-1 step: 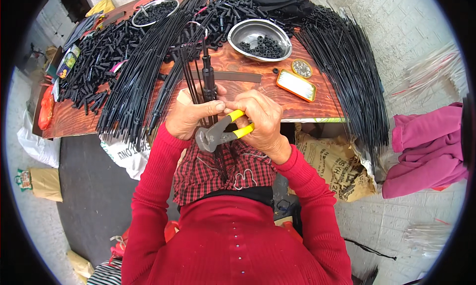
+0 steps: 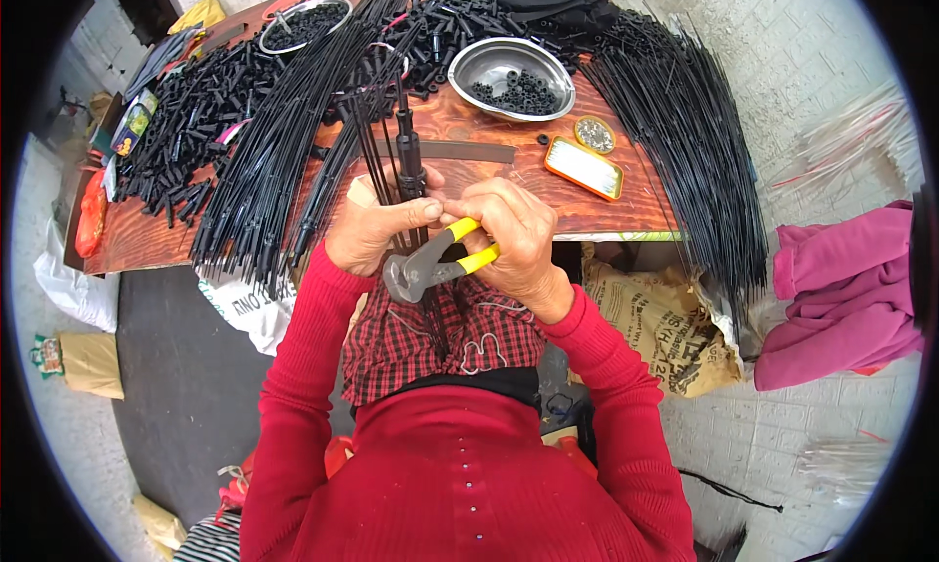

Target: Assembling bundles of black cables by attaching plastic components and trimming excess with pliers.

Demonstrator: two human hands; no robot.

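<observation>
My left hand point(image 2: 367, 231) is closed round an upright bundle of thin black rods point(image 2: 368, 151), one carrying a thick black tubular fitting point(image 2: 409, 156). The lower ends of the rods hang over my lap. Tucked in my closed right hand point(image 2: 518, 237) are end-cutting pincers point(image 2: 411, 276) with yellow handles. Their grey jaws point left and down, just in front of the rods below my left thumb. My right thumb and forefinger meet the left thumb tip beside the fitting. Anything pinched between them is too small to make out.
On the wooden table point(image 2: 469, 122), a metal bowl point(image 2: 469, 61) holds black rings, beside a yellow tin point(image 2: 584, 167) and a small round tin point(image 2: 594, 134). Black rods point(image 2: 279, 161) and black fittings point(image 2: 181, 136) are heaped left. More rods point(image 2: 685, 122) overhang the right edge.
</observation>
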